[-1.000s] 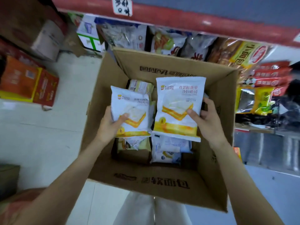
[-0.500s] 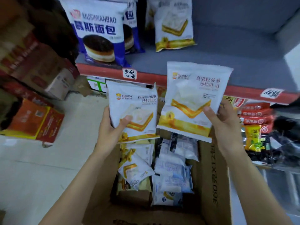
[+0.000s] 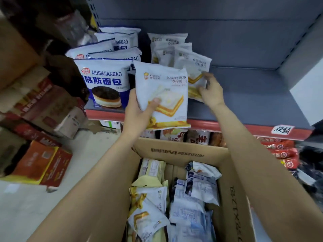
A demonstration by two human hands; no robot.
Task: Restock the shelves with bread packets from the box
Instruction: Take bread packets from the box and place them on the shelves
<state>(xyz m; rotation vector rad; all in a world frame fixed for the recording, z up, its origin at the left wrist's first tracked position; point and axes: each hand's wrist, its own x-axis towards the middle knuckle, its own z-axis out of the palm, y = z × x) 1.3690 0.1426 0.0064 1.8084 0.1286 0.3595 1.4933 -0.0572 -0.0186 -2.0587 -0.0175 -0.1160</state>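
The left hand (image 3: 138,110) gripped a white-and-yellow sandwich-bread packet (image 3: 164,95) upright above the grey shelf's red edge (image 3: 227,124), queued for shelving. The right hand (image 3: 209,91) pinched another packet (image 3: 195,75) already against the standing row (its fingers blurred). More filled the cardboard box (image 3: 232,198).

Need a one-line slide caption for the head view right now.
Left hand holds a sandwich bread packet while right hand sets another packet on the grey shelf.

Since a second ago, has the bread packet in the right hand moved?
Yes. The right hand has carried its bread packet up out of the box and over the shelf's red edge onto the shelf.
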